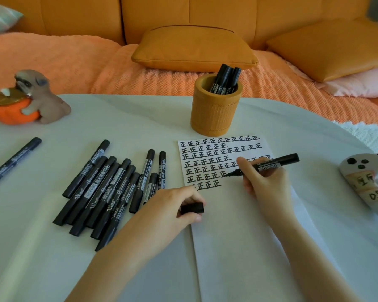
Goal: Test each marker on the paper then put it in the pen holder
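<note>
My right hand (265,180) grips an uncapped black marker (277,163), its tip touching the white paper (238,214) at the end of a row of black characters. My left hand (175,205) rests on the paper's left edge and pinches the marker's black cap (192,208). A pile of several capped black markers (109,184) lies on the table left of the paper. The orange pen holder (215,107) stands just behind the paper with a few black markers (226,78) in it.
A lone marker (15,159) lies at the far left. A dog figurine with an orange bowl (28,99) sits at the back left. A white labelled object (367,184) lies at the right table edge. An orange sofa with cushions (194,49) is behind the table.
</note>
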`<state>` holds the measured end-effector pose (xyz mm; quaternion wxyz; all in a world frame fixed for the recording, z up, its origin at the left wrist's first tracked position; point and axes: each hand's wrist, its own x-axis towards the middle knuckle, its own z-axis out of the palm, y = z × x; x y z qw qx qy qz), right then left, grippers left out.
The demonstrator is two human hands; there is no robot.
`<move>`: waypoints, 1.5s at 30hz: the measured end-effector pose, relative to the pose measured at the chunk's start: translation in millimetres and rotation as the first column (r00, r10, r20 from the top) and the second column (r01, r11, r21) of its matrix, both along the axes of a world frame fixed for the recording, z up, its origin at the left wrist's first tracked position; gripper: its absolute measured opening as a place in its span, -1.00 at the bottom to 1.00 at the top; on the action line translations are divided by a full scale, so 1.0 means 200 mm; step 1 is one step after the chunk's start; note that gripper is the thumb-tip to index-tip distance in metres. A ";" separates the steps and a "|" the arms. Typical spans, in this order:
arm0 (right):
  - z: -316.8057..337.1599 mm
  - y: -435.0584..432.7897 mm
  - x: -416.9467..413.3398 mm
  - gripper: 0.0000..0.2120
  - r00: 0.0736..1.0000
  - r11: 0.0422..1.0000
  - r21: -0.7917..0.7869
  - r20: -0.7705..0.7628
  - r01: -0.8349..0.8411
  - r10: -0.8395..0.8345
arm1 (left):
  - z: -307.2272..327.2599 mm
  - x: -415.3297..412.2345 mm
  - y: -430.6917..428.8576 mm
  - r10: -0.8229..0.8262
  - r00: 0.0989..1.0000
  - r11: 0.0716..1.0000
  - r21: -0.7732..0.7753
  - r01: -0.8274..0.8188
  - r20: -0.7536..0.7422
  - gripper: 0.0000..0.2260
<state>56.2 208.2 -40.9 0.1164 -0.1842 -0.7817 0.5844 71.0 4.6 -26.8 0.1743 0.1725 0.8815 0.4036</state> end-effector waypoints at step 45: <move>-0.04 -0.03 0.00 -0.74 1.000 0.996 0.087 -0.011 0.025 -0.024 | -0.01 0.00 0.00 0.002 1.000 0.999 -0.033 -0.002 0.001 -0.85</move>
